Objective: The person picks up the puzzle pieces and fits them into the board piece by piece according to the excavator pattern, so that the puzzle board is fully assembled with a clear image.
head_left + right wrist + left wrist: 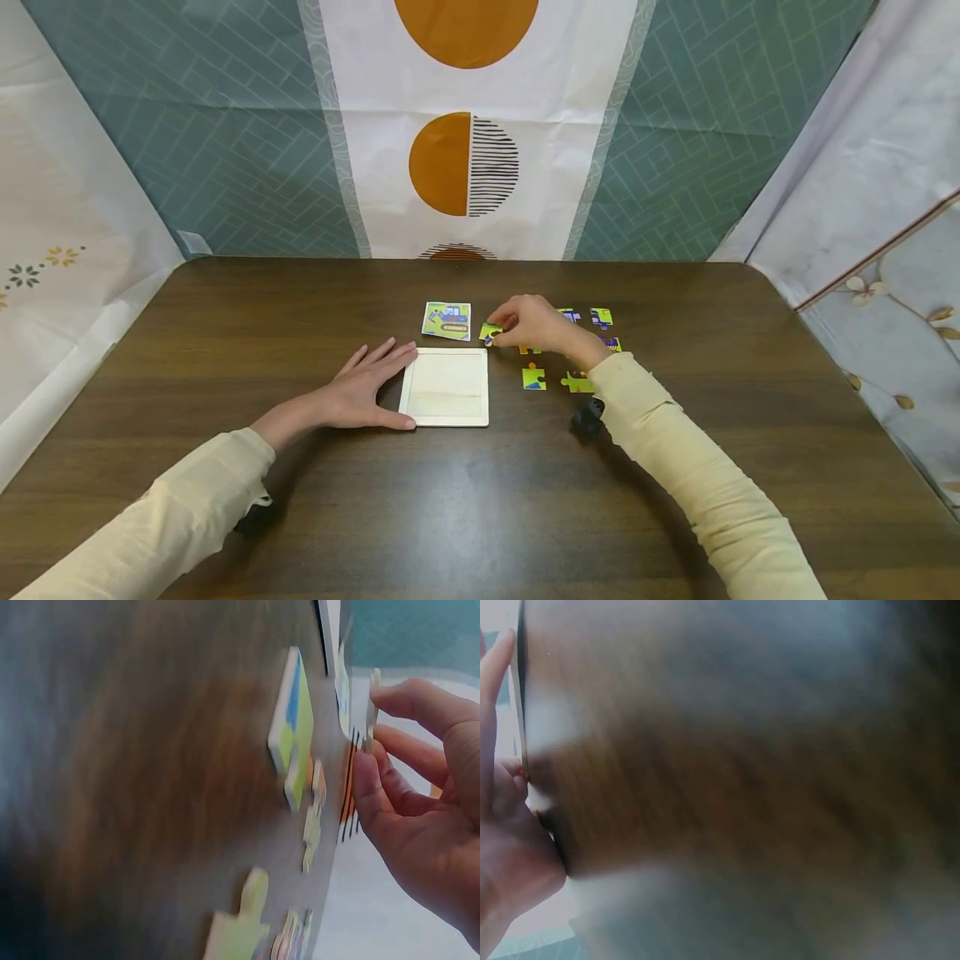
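My right hand [534, 323] pinches a green jigsaw puzzle piece [490, 333] between thumb and fingers, just beyond the upper right corner of a white square puzzle tray [450, 422]. In the right wrist view the held puzzle piece [373, 705] appears edge-on, raised above the table. My left hand [365, 389] lies with fingers spread along the tray's left side, fingertips at its upper left corner and thumb at the lower left. The tray's inside shows a bare pale surface. A picture card [447, 321] with a digger on it lies behind the tray.
Several loose puzzle pieces lie right of the tray, among them a green and blue one [534, 378], a green one [577, 383] and one at the back [602, 317]. My right forearm partly covers some. Behind the brown table [315, 292] hangs a patterned cloth [525, 225].
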The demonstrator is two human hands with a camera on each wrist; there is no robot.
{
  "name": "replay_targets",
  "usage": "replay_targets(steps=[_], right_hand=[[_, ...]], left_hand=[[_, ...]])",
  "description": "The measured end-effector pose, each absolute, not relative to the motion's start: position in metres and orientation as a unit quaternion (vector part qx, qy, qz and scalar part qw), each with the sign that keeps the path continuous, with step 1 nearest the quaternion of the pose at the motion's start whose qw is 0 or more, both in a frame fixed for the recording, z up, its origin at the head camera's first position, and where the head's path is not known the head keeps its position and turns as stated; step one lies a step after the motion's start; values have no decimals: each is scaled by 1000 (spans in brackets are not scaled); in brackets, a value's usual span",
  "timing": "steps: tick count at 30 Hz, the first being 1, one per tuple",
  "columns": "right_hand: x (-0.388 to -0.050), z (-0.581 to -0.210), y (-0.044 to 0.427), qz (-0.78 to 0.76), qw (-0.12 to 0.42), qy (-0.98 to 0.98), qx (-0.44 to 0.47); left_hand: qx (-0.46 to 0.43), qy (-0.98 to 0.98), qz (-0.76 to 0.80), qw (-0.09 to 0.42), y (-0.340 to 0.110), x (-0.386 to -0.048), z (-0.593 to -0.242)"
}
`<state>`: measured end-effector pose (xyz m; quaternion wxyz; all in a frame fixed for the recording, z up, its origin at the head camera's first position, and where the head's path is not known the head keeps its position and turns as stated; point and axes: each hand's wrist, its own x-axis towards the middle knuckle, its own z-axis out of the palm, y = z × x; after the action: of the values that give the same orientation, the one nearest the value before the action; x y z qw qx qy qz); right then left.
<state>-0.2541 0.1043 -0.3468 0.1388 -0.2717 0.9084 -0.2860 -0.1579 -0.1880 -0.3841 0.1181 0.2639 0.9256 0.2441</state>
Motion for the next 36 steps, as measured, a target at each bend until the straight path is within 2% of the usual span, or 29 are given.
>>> replay_targets(steps=[23, 36], right_hand=[[-236, -342, 49, -234, 162, 886, -366], [-234, -346, 30, -209, 145, 873, -417]], left_hand=[[257, 930, 237, 112, -187, -157, -384], [255, 928, 246, 114, -186, -158, -385]])
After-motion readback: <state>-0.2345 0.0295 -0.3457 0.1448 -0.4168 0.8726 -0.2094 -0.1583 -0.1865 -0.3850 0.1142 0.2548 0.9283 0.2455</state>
